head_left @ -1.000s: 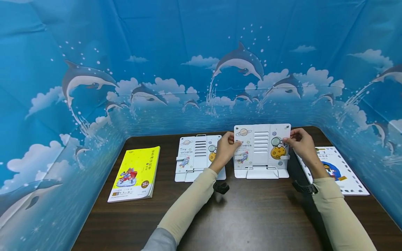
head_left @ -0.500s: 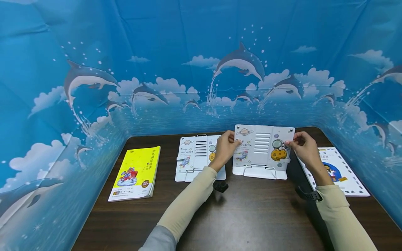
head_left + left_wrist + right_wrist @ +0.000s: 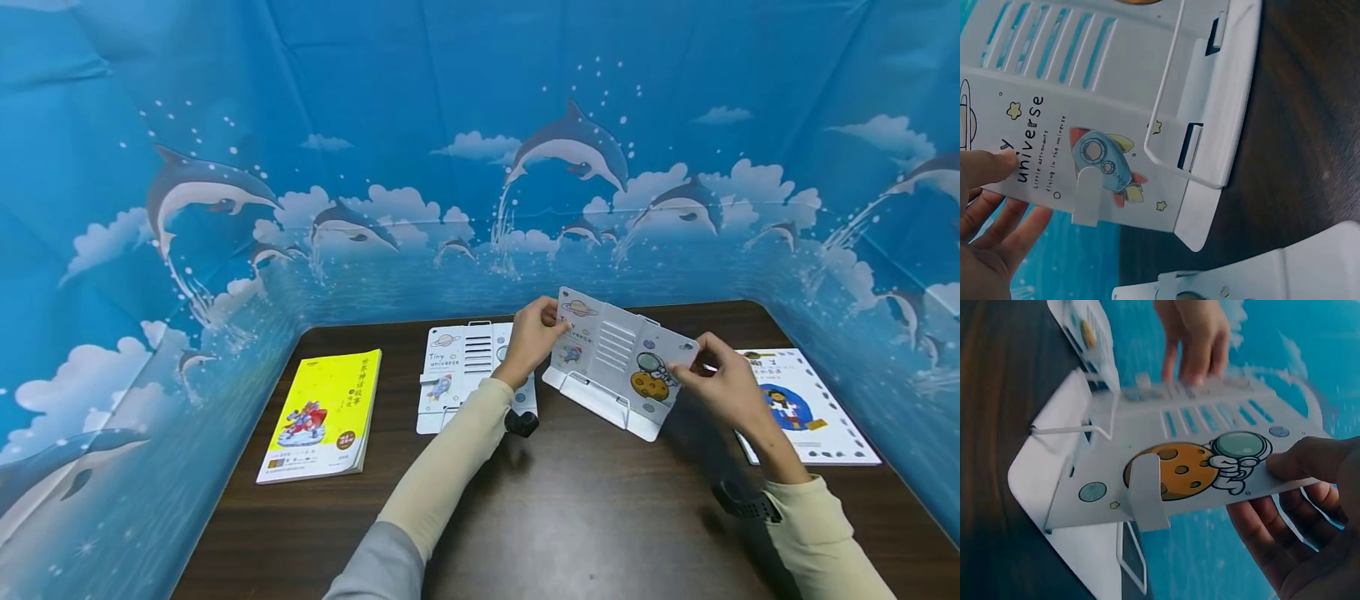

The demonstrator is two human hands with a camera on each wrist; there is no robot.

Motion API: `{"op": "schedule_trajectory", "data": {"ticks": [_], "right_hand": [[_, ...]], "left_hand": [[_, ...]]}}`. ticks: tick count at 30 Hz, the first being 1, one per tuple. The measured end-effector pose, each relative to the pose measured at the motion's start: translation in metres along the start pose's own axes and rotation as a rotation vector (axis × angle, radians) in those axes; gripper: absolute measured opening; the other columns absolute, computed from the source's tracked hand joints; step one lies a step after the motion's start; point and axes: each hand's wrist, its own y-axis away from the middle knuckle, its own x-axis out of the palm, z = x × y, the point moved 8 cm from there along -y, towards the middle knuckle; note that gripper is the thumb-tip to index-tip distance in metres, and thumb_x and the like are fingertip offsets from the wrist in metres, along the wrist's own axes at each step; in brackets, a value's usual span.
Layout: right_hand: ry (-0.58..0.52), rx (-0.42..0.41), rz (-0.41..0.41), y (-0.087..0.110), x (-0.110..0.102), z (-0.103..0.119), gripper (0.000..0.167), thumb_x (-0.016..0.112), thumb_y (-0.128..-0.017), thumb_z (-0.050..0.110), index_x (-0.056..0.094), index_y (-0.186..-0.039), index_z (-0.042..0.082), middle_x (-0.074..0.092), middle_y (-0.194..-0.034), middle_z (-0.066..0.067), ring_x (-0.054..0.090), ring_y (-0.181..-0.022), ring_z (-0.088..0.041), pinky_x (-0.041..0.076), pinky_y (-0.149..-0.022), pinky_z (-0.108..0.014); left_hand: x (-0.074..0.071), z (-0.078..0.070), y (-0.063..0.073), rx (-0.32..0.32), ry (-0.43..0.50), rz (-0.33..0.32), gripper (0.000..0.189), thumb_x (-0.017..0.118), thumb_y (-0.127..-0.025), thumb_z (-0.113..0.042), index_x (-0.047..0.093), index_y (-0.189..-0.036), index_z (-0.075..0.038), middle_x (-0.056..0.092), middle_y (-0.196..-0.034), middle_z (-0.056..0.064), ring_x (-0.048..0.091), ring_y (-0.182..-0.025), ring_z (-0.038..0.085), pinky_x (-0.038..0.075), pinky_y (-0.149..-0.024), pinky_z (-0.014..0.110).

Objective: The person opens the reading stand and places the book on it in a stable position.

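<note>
White and slotted, printed with a blue rocket (image 3: 1104, 159) and an astronaut (image 3: 1238, 456) hugging an orange moon (image 3: 1172, 481), a book stand (image 3: 618, 350) tilts at the far part of the dark table (image 3: 592, 508), near a matching stand (image 3: 442, 387). We see the left hand (image 3: 531, 340) and right hand (image 3: 723, 379) pinch its opposite sides between thumb and fingers. Only the left wrist view lets us read "Little astronauts flying in the universe"; the head view alone shows us a yellow book (image 3: 322, 417) titled 世界神话故事.
</note>
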Motion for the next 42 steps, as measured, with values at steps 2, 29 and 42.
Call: {"op": "schedule_trajectory", "data": {"ticks": [2,29,42], "right_hand": [[-0.002,-0.022,0.015,0.005,0.006,0.009,0.022,0.077,-0.096,0.007,0.057,-0.101,0.000,0.072,-0.111,-0.032,0.071,-0.089,-0.035,0.053,-0.065,-0.019],[-0.060,-0.271,0.135,0.017,0.101,0.100,0.024,0.081,-0.090,0.006,0.058,-0.088,0.012,0.063,-0.081,0.001,0.065,-0.074,-0.011,0.061,-0.065,-0.022],[-0.072,-0.240,0.142,0.018,0.104,0.099,0.026,0.083,-0.091,0.006,0.058,-0.090,0.011,0.064,-0.083,0.000,0.066,-0.077,-0.011,0.062,-0.067,-0.022]], "left_hand": [[-0.001,0.001,-0.003,-0.012,-0.008,0.008,0.029,0.079,-0.098,-0.013,0.070,-0.124,-0.006,0.073,-0.109,0.010,0.073,-0.097,0.020,0.061,-0.083,0.029],[0.005,-0.007,-0.030,-0.035,-0.003,0.126,0.052,0.058,-0.107,0.002,0.050,-0.158,-0.006,0.064,-0.148,0.014,0.064,-0.136,0.031,0.059,-0.104,0.035],[-0.009,-0.011,-0.010,-0.015,0.079,0.082,0.037,0.059,-0.108,-0.006,0.062,-0.145,-0.002,0.067,-0.138,0.016,0.066,-0.128,0.030,0.058,-0.104,0.038]]}}
